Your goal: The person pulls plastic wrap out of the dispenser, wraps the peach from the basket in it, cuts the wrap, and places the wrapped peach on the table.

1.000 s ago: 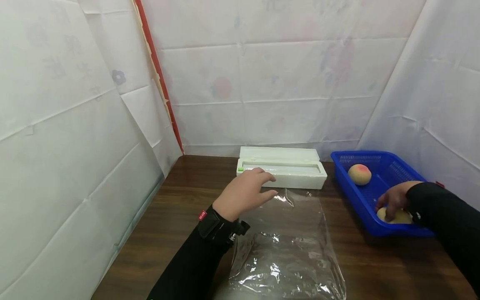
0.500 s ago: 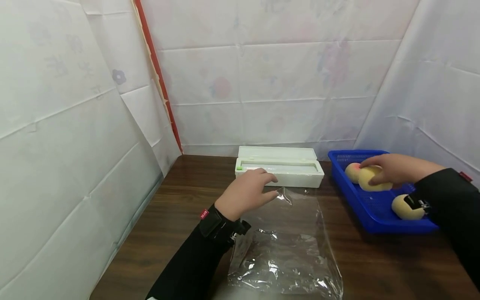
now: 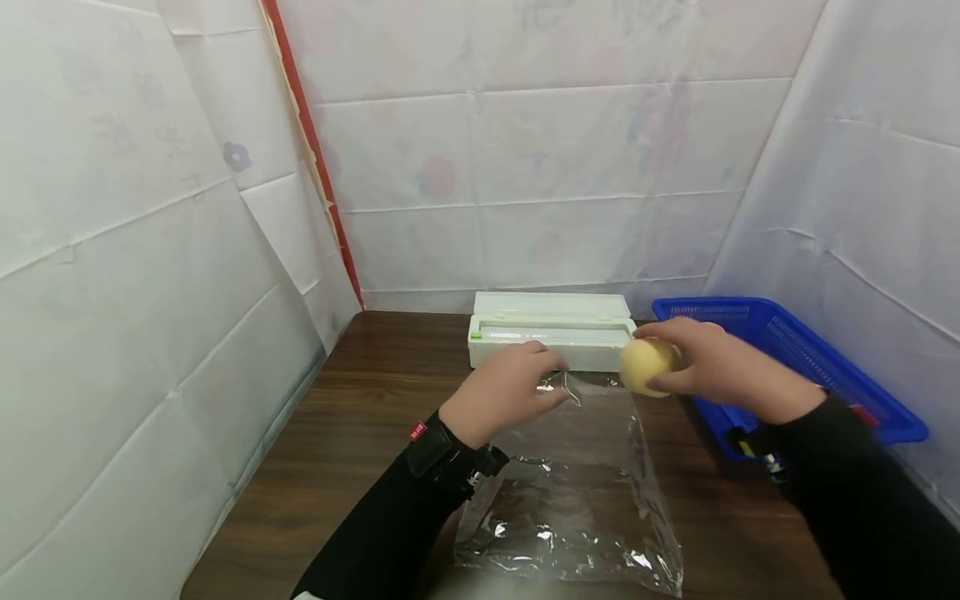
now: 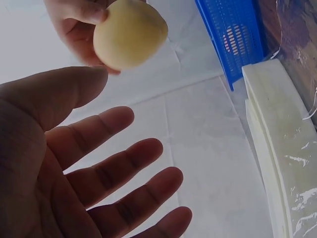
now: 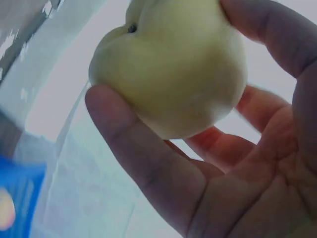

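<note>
As right fingers (image 5: 143, 153) grip it, peach (image 5: 173, 69) looks pale yellow, cleft

Creased white sheeting (image 3: 562, 150) with a red strip (image 3: 317, 154) backs a brown wood-grain table (image 3: 352, 417).

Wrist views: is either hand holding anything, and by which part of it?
The right hand holds a pale yellow peach by its rounded sides, leaving the stem dimple uncovered. The left hand holds nothing.
</note>
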Motion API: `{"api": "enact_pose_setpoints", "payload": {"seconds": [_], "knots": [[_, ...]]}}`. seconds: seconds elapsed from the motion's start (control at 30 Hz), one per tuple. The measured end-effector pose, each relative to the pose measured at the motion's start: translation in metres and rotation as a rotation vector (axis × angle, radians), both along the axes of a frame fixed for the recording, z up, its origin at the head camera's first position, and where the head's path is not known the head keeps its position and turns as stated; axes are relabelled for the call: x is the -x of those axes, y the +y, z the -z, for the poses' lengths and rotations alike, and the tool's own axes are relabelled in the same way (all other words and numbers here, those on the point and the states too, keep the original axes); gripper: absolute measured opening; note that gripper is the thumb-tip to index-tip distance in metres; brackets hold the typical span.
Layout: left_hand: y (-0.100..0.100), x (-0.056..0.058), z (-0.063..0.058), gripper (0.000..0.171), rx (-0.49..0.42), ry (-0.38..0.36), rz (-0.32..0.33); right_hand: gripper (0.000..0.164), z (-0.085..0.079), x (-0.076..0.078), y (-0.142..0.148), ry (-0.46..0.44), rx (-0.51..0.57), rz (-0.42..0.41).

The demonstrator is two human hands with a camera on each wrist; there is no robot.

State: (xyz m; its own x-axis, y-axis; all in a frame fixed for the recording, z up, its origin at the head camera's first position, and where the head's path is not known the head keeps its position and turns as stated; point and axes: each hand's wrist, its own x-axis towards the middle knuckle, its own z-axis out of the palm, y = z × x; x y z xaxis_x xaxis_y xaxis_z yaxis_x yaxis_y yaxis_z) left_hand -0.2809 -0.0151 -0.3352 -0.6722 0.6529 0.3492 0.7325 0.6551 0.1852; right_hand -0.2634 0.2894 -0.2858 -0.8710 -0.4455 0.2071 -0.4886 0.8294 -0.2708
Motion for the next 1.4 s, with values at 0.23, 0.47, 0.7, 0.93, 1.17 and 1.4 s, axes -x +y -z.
{"api": "enact_pose_setpoints", "payload": {"seconds": [0.23,0.47,0.7,0.93,1.17,1.4], "knots": [[0.001,0.0,-0.002,0.023,-0.013,0.007,0.033,0.058,0.038,-0.024,-0.044,0.083,0.163,-0.019],[-0.008,0.002,-0.006,0.028,-0.027,-0.004,-0.014,0.06,0.08,-0.045,-0.089,0.096,0.196,0.039],[-0.009,-0.002,-0.011,0.031,-0.021,0.015,-0.034,0.058,0.097,-0.061,-0.104,0.02,0.161,0.061],[-0.013,-0.007,-0.015,0.029,-0.014,-0.013,0.003,0.054,0.101,-0.072,-0.102,-0.103,0.241,0.084],[-0.023,-0.029,0.0,0.031,-0.024,-0.117,0.169,0.061,0.095,-0.069,-0.09,-0.241,0.389,0.19],[-0.026,-0.053,0.027,0.052,-0.039,-0.182,0.22,0.058,0.095,-0.07,-0.091,-0.309,0.459,0.131]]}}
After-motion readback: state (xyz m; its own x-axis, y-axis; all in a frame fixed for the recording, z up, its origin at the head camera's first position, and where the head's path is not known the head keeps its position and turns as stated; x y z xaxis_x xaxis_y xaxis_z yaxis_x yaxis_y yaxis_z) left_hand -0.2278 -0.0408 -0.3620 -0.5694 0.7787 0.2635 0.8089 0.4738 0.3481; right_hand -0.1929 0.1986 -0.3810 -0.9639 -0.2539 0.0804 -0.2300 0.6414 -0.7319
